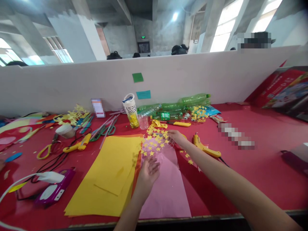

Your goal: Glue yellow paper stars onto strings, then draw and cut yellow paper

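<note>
My right hand (pixel 177 138) grips the edge of a see-through plastic piece covered with yellow stars (pixel 156 141), held above the pink sheet (pixel 166 192). Its exact shape is hard to make out. Just below the stars, my left hand (pixel 148 170) has its fingers apart and loosely bent, with nothing in them. More small yellow stars (pixel 189 158) show under my right forearm. To the left lies a stack of yellow sheets (pixel 103 173) with a smaller yellow piece on top. A yellow glue gun (pixel 204 148) lies right of my right hand.
Green plastic bottles (pixel 170 107) lie along the white partition, beside a white cup (pixel 131 110) and another star cluster (pixel 199 114). A yellow cutter (pixel 182 124) is in front. Left are scissors (pixel 110 130), a second glue gun (pixel 78 144) and a purple power strip (pixel 56 187) with cords.
</note>
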`<state>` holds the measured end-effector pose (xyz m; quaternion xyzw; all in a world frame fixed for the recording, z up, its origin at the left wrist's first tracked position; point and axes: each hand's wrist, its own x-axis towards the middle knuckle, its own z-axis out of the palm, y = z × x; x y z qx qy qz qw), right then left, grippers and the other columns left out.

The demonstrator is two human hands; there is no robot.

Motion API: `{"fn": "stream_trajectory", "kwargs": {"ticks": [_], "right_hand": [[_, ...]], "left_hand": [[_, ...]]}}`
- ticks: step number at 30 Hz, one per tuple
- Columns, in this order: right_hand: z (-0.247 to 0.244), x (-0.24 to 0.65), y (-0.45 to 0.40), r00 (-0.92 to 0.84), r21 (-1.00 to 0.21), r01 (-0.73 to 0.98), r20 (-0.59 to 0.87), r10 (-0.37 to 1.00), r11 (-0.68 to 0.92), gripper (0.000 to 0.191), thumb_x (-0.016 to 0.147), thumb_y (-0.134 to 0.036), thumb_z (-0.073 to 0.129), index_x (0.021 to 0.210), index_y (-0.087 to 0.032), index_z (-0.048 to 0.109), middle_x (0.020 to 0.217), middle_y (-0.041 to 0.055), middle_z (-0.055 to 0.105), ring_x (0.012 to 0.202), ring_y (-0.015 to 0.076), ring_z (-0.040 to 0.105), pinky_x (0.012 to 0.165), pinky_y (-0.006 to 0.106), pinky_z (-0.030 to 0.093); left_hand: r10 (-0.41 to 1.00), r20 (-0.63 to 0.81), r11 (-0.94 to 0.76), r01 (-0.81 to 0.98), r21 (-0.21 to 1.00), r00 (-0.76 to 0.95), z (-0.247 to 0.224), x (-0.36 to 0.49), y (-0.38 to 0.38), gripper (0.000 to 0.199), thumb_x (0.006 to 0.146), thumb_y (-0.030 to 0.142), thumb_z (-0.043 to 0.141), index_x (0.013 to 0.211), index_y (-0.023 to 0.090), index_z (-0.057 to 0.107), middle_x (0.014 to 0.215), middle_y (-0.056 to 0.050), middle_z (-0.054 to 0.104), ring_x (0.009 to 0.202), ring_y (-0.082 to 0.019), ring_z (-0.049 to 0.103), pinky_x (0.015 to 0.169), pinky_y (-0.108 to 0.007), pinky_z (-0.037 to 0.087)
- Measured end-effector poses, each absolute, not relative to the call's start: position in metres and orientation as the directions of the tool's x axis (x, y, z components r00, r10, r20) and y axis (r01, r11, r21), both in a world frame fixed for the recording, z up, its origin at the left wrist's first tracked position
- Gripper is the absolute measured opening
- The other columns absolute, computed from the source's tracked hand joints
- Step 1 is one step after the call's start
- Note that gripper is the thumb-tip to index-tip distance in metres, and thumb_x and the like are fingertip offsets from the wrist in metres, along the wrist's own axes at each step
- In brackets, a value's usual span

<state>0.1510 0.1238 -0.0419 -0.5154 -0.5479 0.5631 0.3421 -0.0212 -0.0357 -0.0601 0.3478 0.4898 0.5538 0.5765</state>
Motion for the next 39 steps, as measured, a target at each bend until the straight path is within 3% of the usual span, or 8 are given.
{"fn": "stream_trajectory", "kwargs": {"ticks": [8, 13, 15, 20, 23, 27, 29, 39], "right_hand": [[-0.037, 0.156, 0.128, -0.215, -0.951, 0.297, -0.151, 0.965, -0.082, 0.027, 0.092, -0.031, 0.055, 0.115, -0.016, 0.057, 0.114, 0.0072, 0.060, 0.094, 0.0197, 0.062, 0.079, 0.038, 0.053], [-0.018, 0.192, 0.107, -0.106, -0.882, 0.454, 0.089, 0.990, 0.128, 0.024, 0.085, -0.015, 0.053, 0.107, -0.020, 0.060, 0.105, 0.0044, 0.064, 0.079, 0.0164, 0.061, 0.069, 0.029, 0.049], [-0.013, 0.213, 0.085, -0.119, -0.821, 0.535, 0.162, 0.980, 0.201, 0.020, 0.083, -0.016, 0.052, 0.100, -0.020, 0.062, 0.092, 0.0037, 0.066, 0.077, 0.0172, 0.060, 0.068, 0.029, 0.047], [-0.022, 0.252, 0.021, -0.299, -0.622, 0.689, 0.225, 0.927, 0.373, 0.009, 0.079, -0.017, 0.058, 0.076, -0.020, 0.065, 0.079, 0.0053, 0.064, 0.078, 0.0210, 0.055, 0.073, 0.034, 0.042], [-0.035, 0.257, -0.002, -0.389, -0.476, 0.747, 0.254, 0.886, 0.465, 0.009, 0.081, -0.016, 0.058, 0.078, -0.018, 0.066, 0.085, 0.0088, 0.063, 0.087, 0.0240, 0.051, 0.081, 0.038, 0.038], [-0.048, 0.253, -0.005, -0.527, -0.073, 0.817, 0.306, 0.793, 0.572, 0.014, 0.087, -0.016, 0.055, 0.078, -0.017, 0.065, 0.080, 0.0066, 0.061, 0.083, 0.0218, 0.047, 0.079, 0.036, 0.036], [-0.051, 0.252, -0.001, -0.577, 0.023, 0.798, 0.317, 0.753, 0.602, 0.017, 0.087, -0.015, 0.055, 0.072, -0.016, 0.063, 0.075, 0.0048, 0.059, 0.080, 0.0201, 0.046, 0.079, 0.035, 0.035], [-0.054, 0.253, 0.000, -0.609, 0.008, 0.759, 0.362, 0.706, 0.651, 0.013, 0.085, -0.014, 0.055, 0.075, -0.017, 0.061, 0.074, 0.0027, 0.056, 0.079, 0.0185, 0.044, 0.087, 0.037, 0.034]], "left_hand": [[0.970, -0.238, 0.221, -0.245, 0.944, -0.043, -0.054, -0.027, -0.035, 0.053, 0.054, 0.022, 0.077, 0.102, 0.018, 0.054, 0.109, -0.014, 0.061, 0.099, -0.025, 0.063, 0.090, -0.037, 0.046], [0.975, -0.211, 0.214, -0.033, 0.976, 0.074, -0.055, -0.036, -0.034, 0.026, 0.066, 0.027, 0.071, 0.088, 0.017, 0.063, 0.089, -0.009, 0.066, 0.089, -0.022, 0.064, 0.084, -0.034, 0.047], [0.976, -0.184, 0.178, 0.056, 0.982, 0.115, -0.054, -0.040, -0.035, 0.018, 0.072, 0.028, 0.067, 0.086, 0.017, 0.064, 0.085, -0.006, 0.065, 0.082, -0.020, 0.062, 0.078, -0.031, 0.048], [0.963, -0.139, 0.067, 0.296, 0.953, 0.229, -0.045, -0.033, -0.039, 0.010, 0.079, 0.025, 0.057, 0.084, 0.019, 0.063, 0.079, -0.002, 0.061, 0.073, -0.016, 0.056, 0.067, -0.026, 0.045], [0.945, -0.135, 0.016, 0.369, 0.929, 0.299, -0.039, -0.017, -0.040, 0.011, 0.081, 0.023, 0.054, 0.087, 0.019, 0.062, 0.082, -0.002, 0.061, 0.076, -0.016, 0.056, 0.070, -0.026, 0.044], [0.922, -0.125, -0.021, 0.369, 0.929, 0.367, -0.036, 0.007, -0.041, 0.014, 0.081, 0.020, 0.051, 0.089, 0.020, 0.062, 0.083, -0.001, 0.061, 0.076, -0.015, 0.055, 0.070, -0.025, 0.043], [0.916, -0.114, -0.035, 0.360, 0.932, 0.384, -0.036, 0.017, -0.042, 0.015, 0.081, 0.019, 0.050, 0.090, 0.021, 0.063, 0.083, -0.001, 0.062, 0.075, -0.015, 0.054, 0.069, -0.025, 0.042], [0.924, -0.181, 0.074, 0.306, 0.949, 0.337, -0.040, 0.038, -0.036, 0.014, 0.081, 0.021, 0.050, 0.088, 0.019, 0.063, 0.074, 0.000, 0.058, 0.064, -0.012, 0.051, 0.061, -0.023, 0.040]]}}
